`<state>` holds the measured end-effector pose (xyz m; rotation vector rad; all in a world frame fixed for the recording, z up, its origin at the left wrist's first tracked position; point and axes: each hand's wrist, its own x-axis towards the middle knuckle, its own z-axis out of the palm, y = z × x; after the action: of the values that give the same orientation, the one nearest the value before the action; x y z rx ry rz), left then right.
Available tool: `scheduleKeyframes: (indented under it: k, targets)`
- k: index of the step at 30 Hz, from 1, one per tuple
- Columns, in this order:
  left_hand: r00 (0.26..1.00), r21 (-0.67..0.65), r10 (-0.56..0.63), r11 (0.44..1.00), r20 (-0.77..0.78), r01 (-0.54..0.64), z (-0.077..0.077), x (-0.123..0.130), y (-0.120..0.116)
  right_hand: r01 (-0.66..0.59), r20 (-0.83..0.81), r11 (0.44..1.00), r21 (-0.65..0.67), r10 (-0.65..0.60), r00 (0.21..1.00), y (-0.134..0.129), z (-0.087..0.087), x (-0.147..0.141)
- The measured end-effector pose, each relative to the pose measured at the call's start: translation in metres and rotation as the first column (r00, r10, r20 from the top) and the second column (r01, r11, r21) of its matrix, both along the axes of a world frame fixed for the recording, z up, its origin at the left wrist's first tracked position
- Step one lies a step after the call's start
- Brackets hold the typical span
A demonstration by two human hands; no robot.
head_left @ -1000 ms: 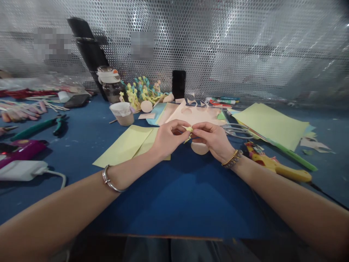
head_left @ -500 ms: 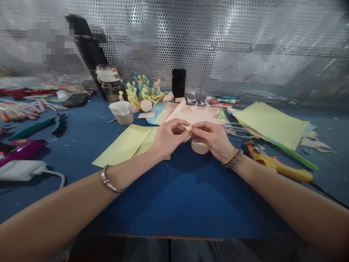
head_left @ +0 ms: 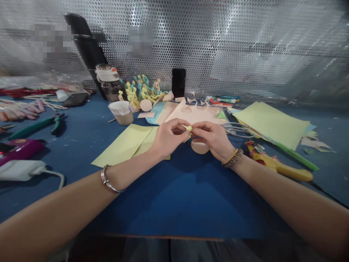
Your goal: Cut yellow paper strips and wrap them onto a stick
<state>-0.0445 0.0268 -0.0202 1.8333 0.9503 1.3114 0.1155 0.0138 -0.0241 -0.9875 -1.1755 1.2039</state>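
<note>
Between my fingertips is a small yellow paper star [head_left: 188,128], mostly covered by the fingers. My left hand [head_left: 170,136] pinches it from the left with thumb and forefinger. From the other side my right hand [head_left: 212,136] is closed on it in the same way. A pale round paper disc [head_left: 200,147] shows just below the right fingers; I cannot tell whether it touches them. Yellow paper sheets [head_left: 122,145] lie beside my left wrist, and a pale pink cut-out sheet [head_left: 191,112] lies behind both hands.
A yellow glue gun [head_left: 283,169] and a green cutter [head_left: 297,155] lie right, near stacked yellow paper [head_left: 272,122]. A paper cup [head_left: 121,113], a bunch of paper stars [head_left: 141,89] and a phone [head_left: 179,83] stand behind. Teal pliers [head_left: 32,127] and a purple tool [head_left: 21,151] lie left.
Almost nothing differs. Both hands keep the same pinch on the paper star, which shows slightly more of its face; the camera view has shifted a little.
</note>
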Motion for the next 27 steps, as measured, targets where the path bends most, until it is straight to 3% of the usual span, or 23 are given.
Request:
scheduleKeyframes:
  k: [15, 27]
  targets:
    - [1.0, -0.011, -0.001, 1.0, -0.014, 0.001, 0.0013, -0.0006, -0.0009, -0.004, -0.016, 1.0, -0.002, 0.004, 1.0, -0.0007, -0.0008, 0.0012]
    - [0.997, -0.121, -0.04, 0.991, 0.06, 0.047, 0.0036, 0.0001, -0.0008, -0.014, -0.023, 1.0, 0.003, 0.014, 1.0, -0.0007, -0.0017, 0.0004]
